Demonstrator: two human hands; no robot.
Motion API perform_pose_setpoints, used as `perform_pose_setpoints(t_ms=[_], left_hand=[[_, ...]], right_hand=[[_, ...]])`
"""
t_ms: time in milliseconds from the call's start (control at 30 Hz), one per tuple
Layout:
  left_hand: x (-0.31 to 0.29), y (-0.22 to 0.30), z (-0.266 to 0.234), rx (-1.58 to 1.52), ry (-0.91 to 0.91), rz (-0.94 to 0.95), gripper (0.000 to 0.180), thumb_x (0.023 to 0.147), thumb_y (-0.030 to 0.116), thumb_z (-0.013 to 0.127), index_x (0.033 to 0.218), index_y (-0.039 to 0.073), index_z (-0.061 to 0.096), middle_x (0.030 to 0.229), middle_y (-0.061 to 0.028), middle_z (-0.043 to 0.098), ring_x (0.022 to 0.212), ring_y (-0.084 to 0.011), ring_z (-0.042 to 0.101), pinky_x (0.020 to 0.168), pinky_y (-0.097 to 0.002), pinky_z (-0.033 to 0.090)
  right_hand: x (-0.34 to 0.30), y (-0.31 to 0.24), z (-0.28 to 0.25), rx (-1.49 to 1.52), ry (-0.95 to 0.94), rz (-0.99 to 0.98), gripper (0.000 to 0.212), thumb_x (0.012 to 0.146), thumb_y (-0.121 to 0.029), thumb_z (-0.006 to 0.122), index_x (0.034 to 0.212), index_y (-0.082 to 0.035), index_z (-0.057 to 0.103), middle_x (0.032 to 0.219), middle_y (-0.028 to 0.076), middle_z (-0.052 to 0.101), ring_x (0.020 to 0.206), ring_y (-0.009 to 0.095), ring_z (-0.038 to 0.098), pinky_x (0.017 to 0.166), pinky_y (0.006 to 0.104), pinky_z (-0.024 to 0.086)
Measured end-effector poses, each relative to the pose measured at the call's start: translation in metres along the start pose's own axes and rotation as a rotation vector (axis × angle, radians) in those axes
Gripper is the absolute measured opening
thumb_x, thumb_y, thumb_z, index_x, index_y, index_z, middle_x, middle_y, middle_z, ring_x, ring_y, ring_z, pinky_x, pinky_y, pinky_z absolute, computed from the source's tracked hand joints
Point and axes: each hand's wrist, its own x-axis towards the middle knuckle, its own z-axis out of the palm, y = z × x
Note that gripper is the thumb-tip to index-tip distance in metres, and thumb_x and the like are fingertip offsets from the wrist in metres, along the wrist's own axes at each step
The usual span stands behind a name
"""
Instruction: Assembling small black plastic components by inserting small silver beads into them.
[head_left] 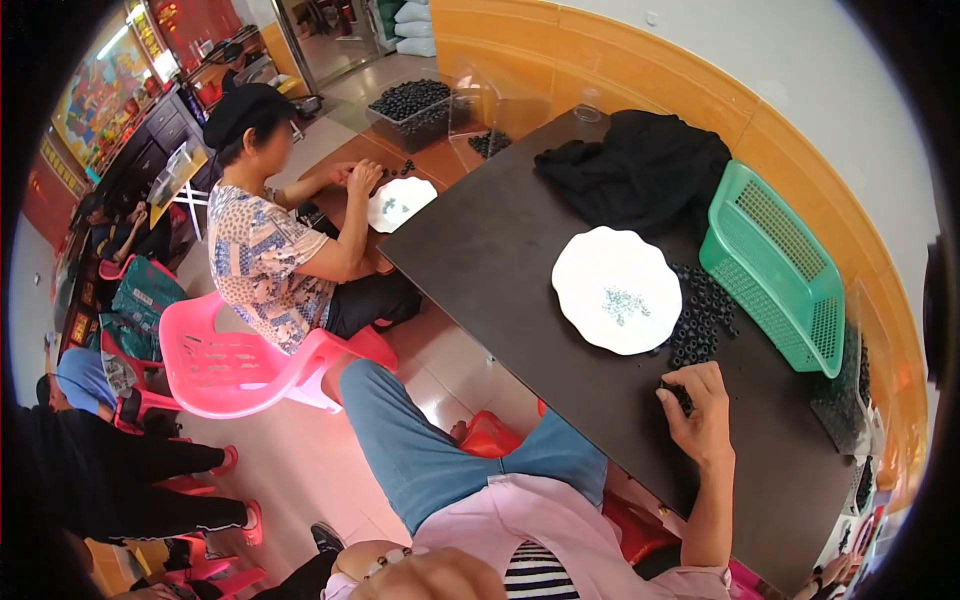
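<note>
My right hand (702, 415) rests on the dark table top, fingers curled around a few small black rings (678, 397) that show between thumb and fingers. Just beyond it lies a loose heap of small black rings (708, 315). Beside the heap stands a white scalloped plate (590, 275) with tiny pale green pieces (625, 306) scattered on it. My left hand (435, 577) is raised close to the lower edge, a beaded bracelet (395, 562) at its wrist. Its back faces up, and its fingers are out of sight.
A green mesh basket (775, 265) and a crumpled black cloth (645, 165) lie along the wall side. To the left, a co-worker (275, 220) on a pink chair (235, 365) handles pieces over another white plate (425, 192). Beyond is a clear tub (415, 110) of black pieces.
</note>
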Motion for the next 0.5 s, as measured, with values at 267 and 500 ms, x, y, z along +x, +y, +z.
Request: perform_pose_setpoints(t_ms=[267, 500], left_hand=[[0.004, 0.001, 0.006, -0.053, 0.027, 0.022, 0.012, 0.089, 0.027, 0.070, 0.097, 0.020, 0.073, 0.108, 0.0073, 0.061, 0.087, -0.0171, 0.055, 0.069, -0.0317, 0.048], [-0.006, 0.002, -0.001, 0.097, 0.056, 0.059, 0.007, 0.088, 0.021, 0.070, 0.092, 0.017, 0.073, 0.105, 0.0053, 0.061, 0.083, -0.0164, 0.054, 0.064, -0.0329, 0.048]], right_hand=[[-0.003, 0.006, -0.002, 0.005, 0.009, 0.013, 0.022, 0.070, 0.003, 0.073, 0.089, -0.002, 0.065, 0.087, 0.011, 0.062, 0.084, 0.029, 0.056, 0.072, 0.0366, 0.047], [-0.004, 0.006, -0.001, -0.004, -0.001, 0.027, 0.021, 0.069, 0.003, 0.074, 0.087, -0.002, 0.065, 0.086, 0.011, 0.062, 0.083, 0.029, 0.057, 0.072, 0.0364, 0.047]])
